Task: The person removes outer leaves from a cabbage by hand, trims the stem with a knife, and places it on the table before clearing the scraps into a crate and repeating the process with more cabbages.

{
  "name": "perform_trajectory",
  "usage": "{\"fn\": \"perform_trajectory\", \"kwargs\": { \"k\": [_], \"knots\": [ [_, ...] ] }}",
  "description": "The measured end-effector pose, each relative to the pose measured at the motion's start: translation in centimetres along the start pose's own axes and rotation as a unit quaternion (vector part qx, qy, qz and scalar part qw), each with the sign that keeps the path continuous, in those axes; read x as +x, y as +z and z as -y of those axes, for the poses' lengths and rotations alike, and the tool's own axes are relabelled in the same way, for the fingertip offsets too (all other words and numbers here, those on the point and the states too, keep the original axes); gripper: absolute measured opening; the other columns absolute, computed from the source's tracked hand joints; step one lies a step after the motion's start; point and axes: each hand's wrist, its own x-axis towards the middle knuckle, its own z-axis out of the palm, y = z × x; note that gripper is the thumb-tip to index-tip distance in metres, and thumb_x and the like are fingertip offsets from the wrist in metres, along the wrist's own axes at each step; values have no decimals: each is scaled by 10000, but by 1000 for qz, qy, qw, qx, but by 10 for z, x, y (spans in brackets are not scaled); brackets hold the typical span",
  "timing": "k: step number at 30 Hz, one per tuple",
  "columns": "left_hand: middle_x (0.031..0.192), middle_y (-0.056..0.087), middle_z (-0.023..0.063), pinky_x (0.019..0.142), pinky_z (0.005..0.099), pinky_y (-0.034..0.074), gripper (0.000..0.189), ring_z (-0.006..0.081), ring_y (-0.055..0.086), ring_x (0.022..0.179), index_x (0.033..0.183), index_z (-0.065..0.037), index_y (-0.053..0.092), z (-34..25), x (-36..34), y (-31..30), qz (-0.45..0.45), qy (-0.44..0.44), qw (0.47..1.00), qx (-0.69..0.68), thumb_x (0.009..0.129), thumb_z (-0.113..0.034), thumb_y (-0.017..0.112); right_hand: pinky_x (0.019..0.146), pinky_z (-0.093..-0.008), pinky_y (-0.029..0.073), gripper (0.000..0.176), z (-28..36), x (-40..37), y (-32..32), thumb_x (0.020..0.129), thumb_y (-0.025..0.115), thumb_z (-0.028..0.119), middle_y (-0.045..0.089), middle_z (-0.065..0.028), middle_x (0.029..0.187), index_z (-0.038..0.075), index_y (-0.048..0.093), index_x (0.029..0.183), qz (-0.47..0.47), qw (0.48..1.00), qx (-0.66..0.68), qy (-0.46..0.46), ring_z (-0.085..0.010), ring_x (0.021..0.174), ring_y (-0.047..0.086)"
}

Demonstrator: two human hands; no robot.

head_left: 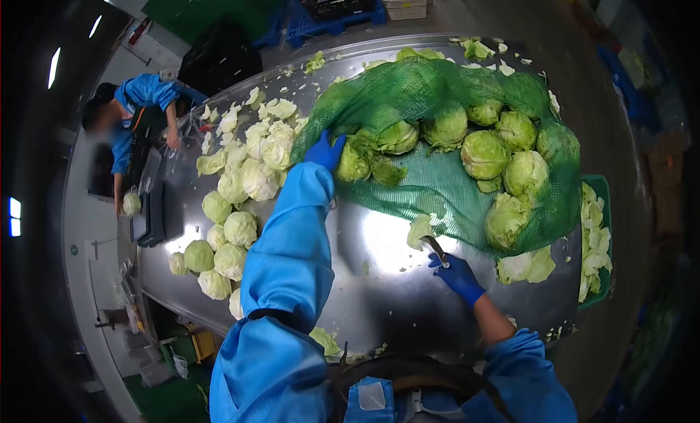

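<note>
My left hand [326,150], in a blue glove, reaches to the left end of a green mesh sack [408,88]. Two of its fingers show spread apart, against the left side of a leafy cabbage [353,165]; the others are hard to make out. In my right hand [459,277], also gloved, is a knife [435,248] with a short blade pointing up and left. By the blade's tip lies a loose cabbage leaf [420,231]. Several untrimmed cabbages [485,155] rest on and under the mesh.
Paler cabbages [230,261] are heaped along the metal table's [386,306] left side. A green crate [598,241] of leaves stands at the right edge. Another person [138,110] works at the far left, one hand near a cabbage [131,204] beside a grey device [151,204].
</note>
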Motion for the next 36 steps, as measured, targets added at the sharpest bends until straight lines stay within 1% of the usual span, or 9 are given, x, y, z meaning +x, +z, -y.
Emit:
{"fn": "perform_trajectory", "kwargs": {
  "k": [7, 11, 13, 17, 19, 21, 25, 29, 36],
  "knots": [
    [1261, 572, 138, 922, 493, 450, 485, 328, 536, 1138, 1205, -101, 596, -69, -176, 12, -109, 377, 903, 174, 760, -257, 710, 752, -273, 528, 286, 48, 40, 0, 900, 496, -31, 677, -115, 1046, -46, 578, 1174, -139, 974, 171, -50, -157, 894, 661],
    [1084, 661, 96, 811, 416, 503, 313, 295, 623, 984, 1119, -114, 647, -49, -256, 65, 79, 478, 874, -31, 813, -169, 678, 863, -278, 492, 416, 55, 60, -16, 845, 519, 17, 654, -86, 1154, -23, 553, 1258, -219, 963, 139, -73, -164, 968, 643],
    [995, 682, 95, 753, 395, 517, 273, 281, 649, 880, 1104, -112, 656, -37, -281, 66, 126, 433, 890, -64, 836, -166, 670, 838, -290, 489, 464, 74, 64, -19, 795, 532, 62, 664, -114, 1133, 30, 579, 1255, -241, 946, 140, -168, -162, 971, 642],
    [907, 695, 117, 684, 366, 530, 265, 276, 669, 759, 1116, -93, 657, -10, -334, 82, 84, 285, 944, -144, 870, -192, 663, 879, -308, 466, 480, 14, 70, -14, 787, 560, 125, 652, -137, 1140, 79, 591, 1264, -90, 995, -3, -42, -181, 1043, 615],
    [987, 701, 85, 773, 333, 521, 306, 236, 674, 866, 1185, -102, 629, 13, -352, 102, 141, 91, 943, -286, 897, -204, 648, 908, -336, 459, 527, 13, 50, 8, 773, 589, 119, 640, -142, 1146, 69, 555, 1296, -40, 996, 8, -81, -224, 1067, 608],
    [1033, 690, 72, 836, 322, 512, 357, 218, 663, 944, 1251, -101, 588, 27, -371, 110, 196, -154, 853, -459, 914, -210, 634, 953, -349, 445, 603, 22, 10, 34, 744, 554, 10, 609, -156, 1183, 47, 472, 1340, -100, 992, -29, -75, -272, 1100, 591],
    [1296, 536, 135, 956, 342, 488, 617, 236, 578, 1132, 1433, -83, 347, 7, -369, 81, 132, -238, 694, -667, 920, -274, 633, 795, -296, 509, 380, 8, -33, 62, 748, 492, -64, 689, -90, 966, 10, 627, 1095, -86, 992, -52, -71, -184, 876, 662],
    [1393, 448, 96, 939, 340, 467, 721, 221, 525, 1179, 1493, -150, 253, 34, -344, 77, 180, -155, 732, -639, 908, -292, 650, 755, -277, 503, 320, 19, -44, 77, 771, 495, -59, 697, -63, 960, 7, 645, 1046, -130, 987, 3, -93, -156, 891, 648],
    [1464, 335, 178, 1084, 398, 374, 1096, 291, 409, 1320, 1518, -61, 81, 35, -337, 104, 82, -31, 803, -590, 731, -172, 835, 748, -276, 520, 750, -3, -3, 82, 716, 504, -100, 539, -85, 1296, 40, 348, 1436, -100, 983, 156, -4, -194, 1080, 571]
  ]
}}
